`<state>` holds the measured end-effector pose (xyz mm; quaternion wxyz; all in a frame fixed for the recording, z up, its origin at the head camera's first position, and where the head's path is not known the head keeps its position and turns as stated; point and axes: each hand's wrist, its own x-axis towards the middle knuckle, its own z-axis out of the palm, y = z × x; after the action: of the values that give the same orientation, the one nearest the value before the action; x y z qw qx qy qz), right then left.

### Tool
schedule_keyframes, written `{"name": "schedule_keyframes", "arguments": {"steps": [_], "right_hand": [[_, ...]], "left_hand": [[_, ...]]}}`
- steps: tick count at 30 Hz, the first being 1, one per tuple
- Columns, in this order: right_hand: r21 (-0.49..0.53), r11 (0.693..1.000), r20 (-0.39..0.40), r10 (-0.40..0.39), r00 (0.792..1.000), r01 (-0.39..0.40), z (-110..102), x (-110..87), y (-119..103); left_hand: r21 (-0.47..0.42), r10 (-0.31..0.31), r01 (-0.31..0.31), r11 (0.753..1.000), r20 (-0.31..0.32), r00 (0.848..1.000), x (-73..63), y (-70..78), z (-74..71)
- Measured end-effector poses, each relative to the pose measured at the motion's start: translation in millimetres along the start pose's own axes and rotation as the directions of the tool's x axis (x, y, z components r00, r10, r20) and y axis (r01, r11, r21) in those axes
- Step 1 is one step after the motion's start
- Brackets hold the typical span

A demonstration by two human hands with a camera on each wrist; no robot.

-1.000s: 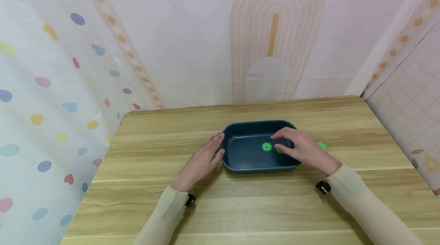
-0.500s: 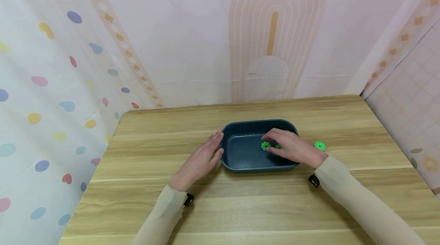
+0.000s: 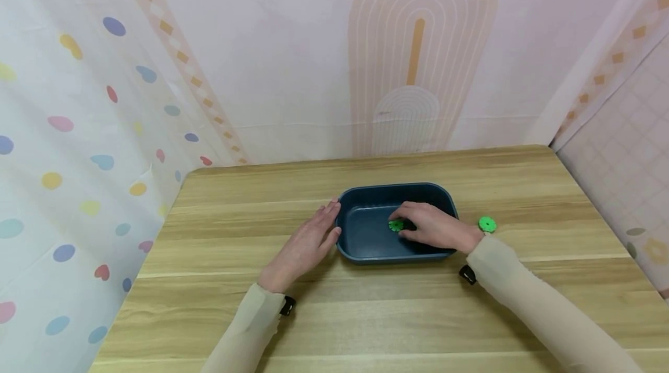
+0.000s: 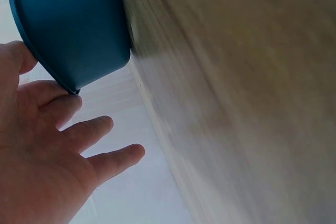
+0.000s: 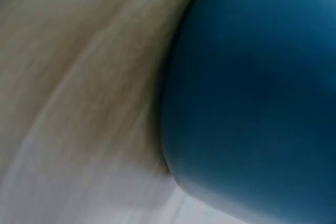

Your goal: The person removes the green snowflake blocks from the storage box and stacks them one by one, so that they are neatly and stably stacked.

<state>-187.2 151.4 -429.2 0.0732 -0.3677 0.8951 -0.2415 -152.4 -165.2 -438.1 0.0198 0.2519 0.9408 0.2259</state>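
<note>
A dark blue oval-cornered tray (image 3: 366,258) stands on the wooden table. Its left end meets the fingertips of my left hand (image 3: 308,245), which lie fairly straight against the rim; the left wrist view shows the thumb and first fingers at the tray's edge (image 4: 68,30), the other fingers spread in the air. My right hand (image 3: 436,228) reaches down inside the tray, thumb and fingers curved around a green notched disc (image 3: 396,226). The right wrist view holds only the tray's outer wall (image 5: 252,103), with that hand out of sight.
A second green notched disc (image 3: 487,224) lies on the table right of the tray, close to the right wrist. Patterned curtains (image 3: 282,71) hang behind the table and along its sides. Black wrist straps (image 3: 287,305) show below both sleeves.
My right hand has moved left and lower into the tray, and the disc at its fingertips has shifted slightly left. Another disc in the tray is now hidden beneath it. My left hand stays put.
</note>
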Motion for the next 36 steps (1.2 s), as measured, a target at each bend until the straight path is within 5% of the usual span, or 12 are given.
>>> {"name": "schedule_keyframes", "arguments": {"steps": [10,24,36], "right_hand": [[0.112,0.994,-0.013,0.000,1.000,0.001,-5.2,10.8,6.5],[0.089,0.995,0.082,0.044,0.996,-0.051,-4.1,18.9,10.3],[0.085,0.993,0.087,0.074,0.993,-0.082,-0.5,19.0,12.6]], "left_hand": [[0.003,-0.001,0.001,1.000,0.003,1.000,-0.6,0.7,-0.9],[-0.005,-0.002,0.002,1.000,0.012,1.000,0.4,0.5,-1.5],[-0.001,-0.003,0.003,1.000,0.010,1.000,0.9,0.9,-1.1]]}}
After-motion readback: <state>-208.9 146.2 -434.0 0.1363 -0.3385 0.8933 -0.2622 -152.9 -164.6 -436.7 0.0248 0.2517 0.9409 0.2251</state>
